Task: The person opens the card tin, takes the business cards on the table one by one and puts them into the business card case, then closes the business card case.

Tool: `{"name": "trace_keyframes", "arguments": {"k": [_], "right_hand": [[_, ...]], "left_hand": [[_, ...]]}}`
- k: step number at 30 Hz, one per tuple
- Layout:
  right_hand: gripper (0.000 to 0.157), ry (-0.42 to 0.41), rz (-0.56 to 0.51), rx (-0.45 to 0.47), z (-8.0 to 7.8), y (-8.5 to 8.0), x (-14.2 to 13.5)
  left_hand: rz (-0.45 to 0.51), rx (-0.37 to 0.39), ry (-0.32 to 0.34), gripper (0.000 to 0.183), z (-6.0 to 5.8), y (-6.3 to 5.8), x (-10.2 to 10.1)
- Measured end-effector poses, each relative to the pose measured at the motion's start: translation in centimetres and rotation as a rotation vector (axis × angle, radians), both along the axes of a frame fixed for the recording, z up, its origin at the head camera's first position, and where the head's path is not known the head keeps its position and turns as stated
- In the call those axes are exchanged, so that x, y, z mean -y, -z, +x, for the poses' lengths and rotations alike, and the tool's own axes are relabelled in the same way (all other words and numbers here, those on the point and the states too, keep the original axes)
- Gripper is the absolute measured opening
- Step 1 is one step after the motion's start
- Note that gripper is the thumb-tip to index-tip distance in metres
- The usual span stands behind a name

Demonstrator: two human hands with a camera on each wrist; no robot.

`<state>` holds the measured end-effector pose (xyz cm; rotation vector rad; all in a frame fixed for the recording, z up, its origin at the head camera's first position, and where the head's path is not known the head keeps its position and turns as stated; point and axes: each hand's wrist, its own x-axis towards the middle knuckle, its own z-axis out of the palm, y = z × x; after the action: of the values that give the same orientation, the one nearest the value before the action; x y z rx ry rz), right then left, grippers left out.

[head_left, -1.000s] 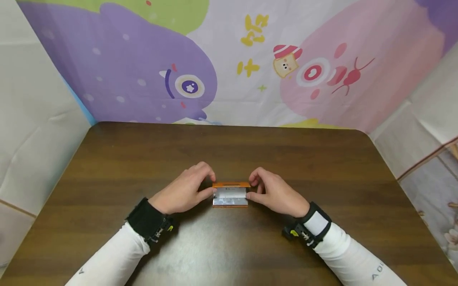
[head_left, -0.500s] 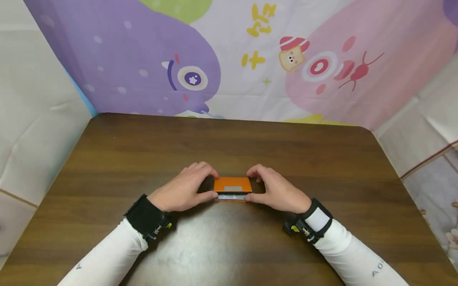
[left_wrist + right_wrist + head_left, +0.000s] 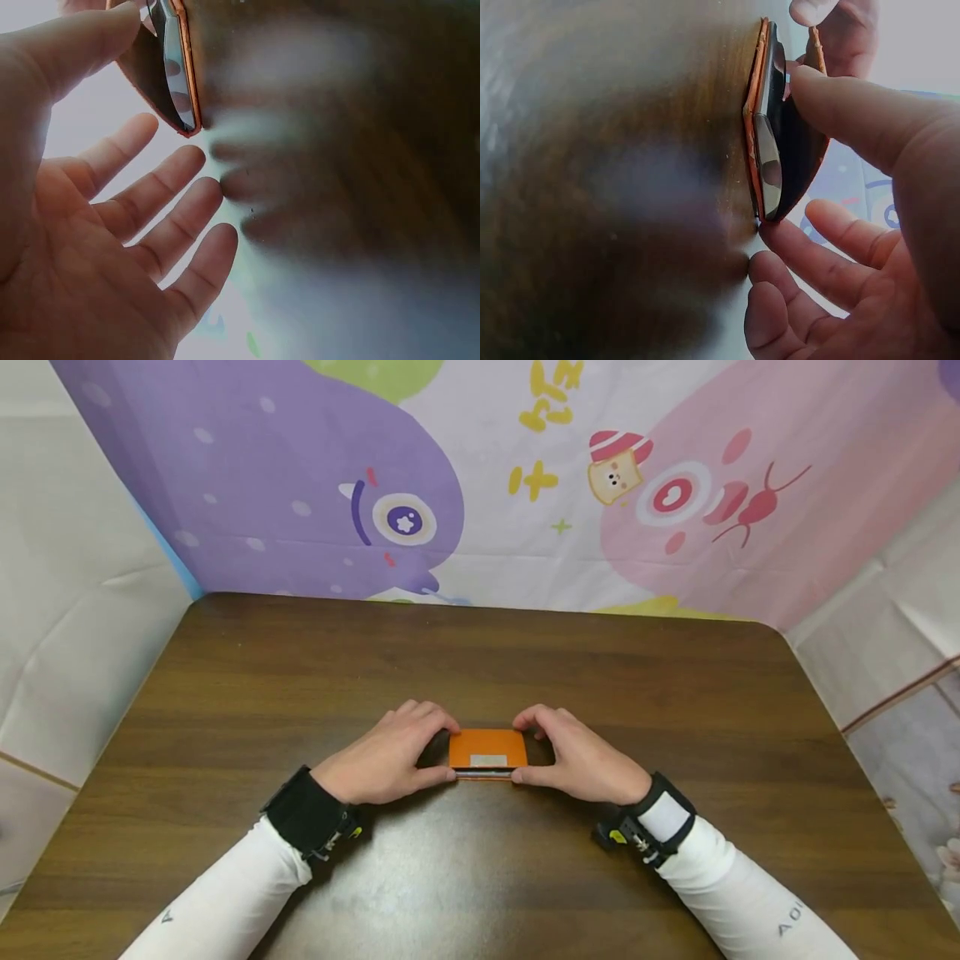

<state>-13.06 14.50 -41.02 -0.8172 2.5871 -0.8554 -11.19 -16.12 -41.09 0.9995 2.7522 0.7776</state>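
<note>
A small orange wallet (image 3: 487, 747) lies on the wooden table with its cover folded nearly down and a pale grey label near the front edge. Below that edge a thin silver strip shows. My left hand (image 3: 386, 756) holds the wallet's left end, thumb at the front corner and forefinger at the back. At the right end my right hand (image 3: 577, 756) grips it the same way. Seen from the right wrist, the cover's dark lining (image 3: 802, 150) stands apart from a silver insert (image 3: 768, 161), with the thumb at the cover's edge. Other fingers spread loosely near the tabletop.
The brown table (image 3: 480, 660) reaches back to a cartoon-printed cloth (image 3: 517, 560). Pale cloth walls (image 3: 82, 610) stand at both sides. Black straps with small cameras (image 3: 652, 822) sit on both wrists.
The wallet's cover has swung from standing upright at the back, with the silver inside showing, forward and down over it. Both hands stay at its ends. The head view has shifted slightly.
</note>
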Motion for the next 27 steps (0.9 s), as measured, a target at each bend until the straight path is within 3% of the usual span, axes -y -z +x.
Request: {"name": "trace_keyframes", "arguments": {"k": [13, 27], "right_hand": [[0.061, -0.015, -0.009, -0.03, -0.1, 0.2, 0.0], [0.06, 0.018, -0.023, -0.038, -1.2, 0.5, -0.5]], "left_hand": [[-0.042, -0.03, 0.016, 0.048, -0.1, -0.2, -0.8], [-0.056, -0.055, 0.025, 0.047, -1.3, -0.2, -1.9]]}}
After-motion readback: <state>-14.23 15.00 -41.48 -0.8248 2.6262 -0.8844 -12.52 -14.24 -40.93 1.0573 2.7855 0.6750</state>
